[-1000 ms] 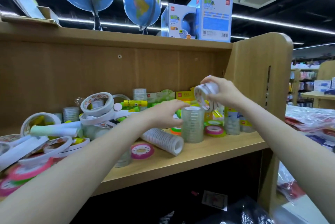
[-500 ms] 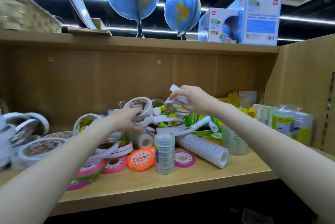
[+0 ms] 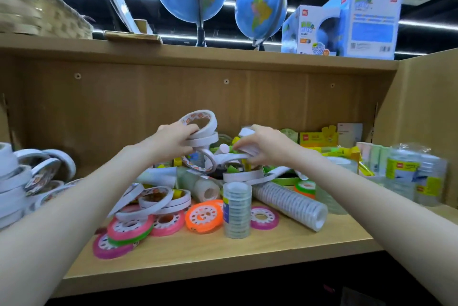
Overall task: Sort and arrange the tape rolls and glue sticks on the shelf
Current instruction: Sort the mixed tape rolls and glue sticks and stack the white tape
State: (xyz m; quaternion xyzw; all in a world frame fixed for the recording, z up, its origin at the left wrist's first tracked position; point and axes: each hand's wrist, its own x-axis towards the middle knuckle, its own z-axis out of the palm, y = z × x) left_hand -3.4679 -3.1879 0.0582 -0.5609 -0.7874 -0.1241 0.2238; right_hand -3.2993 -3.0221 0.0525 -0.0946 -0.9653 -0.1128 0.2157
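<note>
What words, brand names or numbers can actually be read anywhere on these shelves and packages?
"APP": on the round badge of the smaller globe box on the top shelf.
Red logo squares on the larger globe box: too blurred to read.
Barcodes and small print on both boxes: too small.
Red mark on the yellow box: unreadable.
Labels on the wrapped tape packs: blurred.

Single head-worn view, facing forward, slightly upward, close to the shelf [image 3: 223, 251]

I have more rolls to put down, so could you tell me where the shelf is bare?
Bare board runs along the shelf front edge, before the orange reel and upright clear tape stack. The middle heap beneath both hands is crowded; white rolls fill the left.
</note>
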